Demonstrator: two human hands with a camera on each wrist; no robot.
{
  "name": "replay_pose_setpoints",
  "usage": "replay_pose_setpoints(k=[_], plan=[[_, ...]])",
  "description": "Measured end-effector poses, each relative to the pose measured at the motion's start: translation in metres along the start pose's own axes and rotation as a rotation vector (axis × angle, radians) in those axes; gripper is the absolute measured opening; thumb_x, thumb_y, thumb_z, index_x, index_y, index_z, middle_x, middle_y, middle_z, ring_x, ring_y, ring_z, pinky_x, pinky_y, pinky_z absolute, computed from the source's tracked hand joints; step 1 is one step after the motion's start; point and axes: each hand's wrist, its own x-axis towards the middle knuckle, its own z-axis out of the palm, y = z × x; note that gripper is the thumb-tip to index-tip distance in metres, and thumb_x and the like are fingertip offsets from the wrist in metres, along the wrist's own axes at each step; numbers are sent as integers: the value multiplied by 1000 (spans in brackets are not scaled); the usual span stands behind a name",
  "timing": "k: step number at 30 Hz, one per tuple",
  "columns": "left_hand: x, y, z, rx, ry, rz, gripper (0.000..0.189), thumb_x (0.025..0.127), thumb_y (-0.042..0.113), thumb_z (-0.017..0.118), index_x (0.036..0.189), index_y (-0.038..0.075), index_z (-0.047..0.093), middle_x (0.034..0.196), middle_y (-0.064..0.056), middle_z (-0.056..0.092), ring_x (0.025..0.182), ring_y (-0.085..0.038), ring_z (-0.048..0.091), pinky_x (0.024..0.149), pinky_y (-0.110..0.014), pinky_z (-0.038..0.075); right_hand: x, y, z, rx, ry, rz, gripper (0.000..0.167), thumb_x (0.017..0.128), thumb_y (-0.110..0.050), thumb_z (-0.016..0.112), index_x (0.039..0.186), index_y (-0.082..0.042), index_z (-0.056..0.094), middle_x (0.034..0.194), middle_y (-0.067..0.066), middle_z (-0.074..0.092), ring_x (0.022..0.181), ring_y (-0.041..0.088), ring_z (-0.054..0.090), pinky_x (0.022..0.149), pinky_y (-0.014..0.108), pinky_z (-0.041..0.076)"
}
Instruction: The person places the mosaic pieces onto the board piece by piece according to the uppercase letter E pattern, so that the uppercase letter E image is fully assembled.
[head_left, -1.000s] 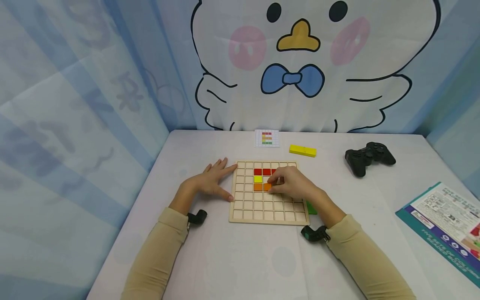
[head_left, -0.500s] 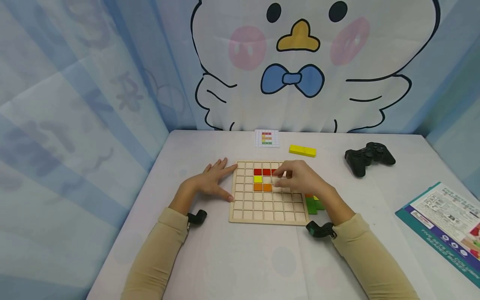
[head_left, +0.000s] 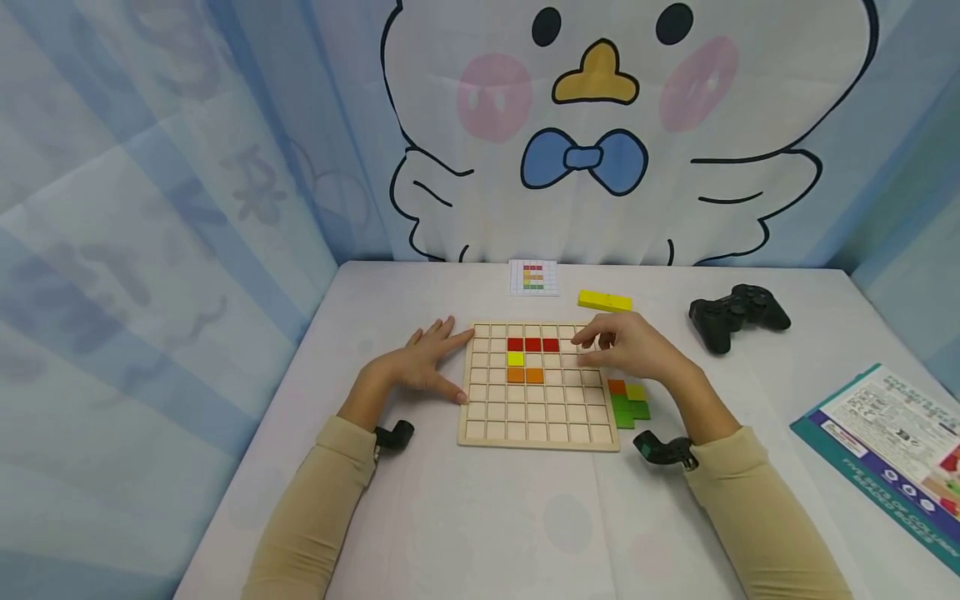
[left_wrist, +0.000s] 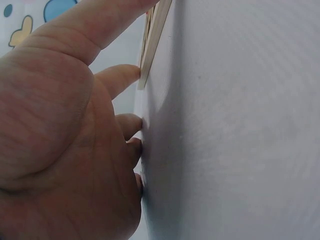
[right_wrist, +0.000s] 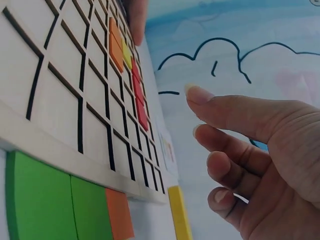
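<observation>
In the head view a wooden grid board (head_left: 495, 412) lies mid-table. Three red tiles (head_left: 532, 344) form a row in it, with one yellow tile (head_left: 516, 359) below and two orange tiles (head_left: 534, 376) beneath that. My left hand (head_left: 422, 358) is spread, its thumb and index fingertip touching the board's left edge. Over the board's upper right part hovers my right hand (head_left: 633, 346), holding nothing; the right wrist view shows a gap between thumb and fingers. Beside the board's right edge lie loose green tiles (head_left: 622, 412), an orange tile (head_left: 617, 387) and a yellow tile (head_left: 635, 392).
Behind the board are a small pattern card (head_left: 534, 277) and a yellow bar (head_left: 604, 301). A black game controller (head_left: 738, 315) sits at the back right. The printed booklet (head_left: 885, 450) lies along the right side. A patterned curtain (head_left: 465, 208) closes off the back.
My right hand has let go of the second orange tile, leaving it in the grid, and has moved right and slightly back. The loose tiles came into view. The left hand has stayed put.
</observation>
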Motion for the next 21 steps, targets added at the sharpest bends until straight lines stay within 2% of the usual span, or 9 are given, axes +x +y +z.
replay_pose_setpoints(k=[7,13,21], plan=[[0,0,0,3,-8,-11,120,77,62,85,169,31,14,175,-12,-11,162,-31,-15,130,-54,-11,-7,12,-14,1,-28,51,30,88,-17,85,117,-10,80,104,5,74,90,25,54,70,30,45],[1,-2,1,0,-4,-6,120,76,63,85,168,31,15,175,-12,-11,162,-30,-16,130,-54,-11,-12,21,-23,15,-101,79,21,88,-16,84,107,-11,81,99,3,73,93,25,54,74,33,45],[2,-3,2,6,-4,-9,120,76,63,84,169,32,14,175,-11,-11,162,-30,-16,130,-53,-11,-16,31,-28,45,-168,69,20,87,-16,84,106,-10,80,101,4,74,90,23,56,72,29,47]])
